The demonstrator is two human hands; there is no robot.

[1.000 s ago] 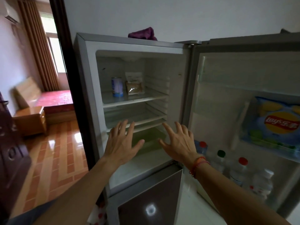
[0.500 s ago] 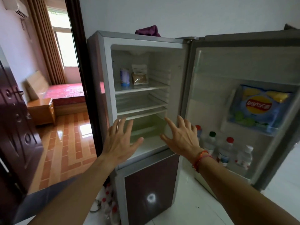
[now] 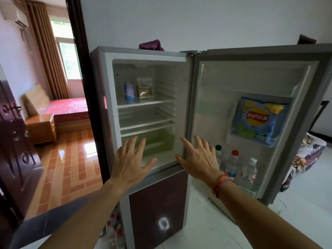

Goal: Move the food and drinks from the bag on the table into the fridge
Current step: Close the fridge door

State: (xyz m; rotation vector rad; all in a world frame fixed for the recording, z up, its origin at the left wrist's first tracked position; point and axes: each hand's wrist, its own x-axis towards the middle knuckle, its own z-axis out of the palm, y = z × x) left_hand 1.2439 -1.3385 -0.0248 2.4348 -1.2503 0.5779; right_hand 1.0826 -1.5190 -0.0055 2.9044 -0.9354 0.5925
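Hovering before fridge [image 3: 108, 72]: left grip [image 3: 130, 163], right grip [image 3: 199, 159], both released; one can [image 3: 129, 91], one packet [image 3: 145, 91], one chip bag [image 3: 258, 121].

plain white wall [image 3: 197, 18] at back, evenly daylit. dark door frame [image 3: 79, 69] at left, opening onto a bedroom. in there: window [image 3: 66, 56] w/ bright daylight, long brown curtains [image 3: 45, 51] just beside it, white ac unit [image 3: 14, 17] high on left wall. bed [image 3: 68, 105] w/ red cover near window, wooden headboard [image 3: 34, 99] at its left end, wooden nightstand [image 3: 42, 128] in front. glossy orange-brown tiled floor [image 3: 68, 168], strong window glare on it. carved dark maroon door [image 3: 14, 150] at far left edge. near side: white floor tiles [image 3: 206, 227]. patterned bedding [image 3: 309, 155] low on floor, far right.
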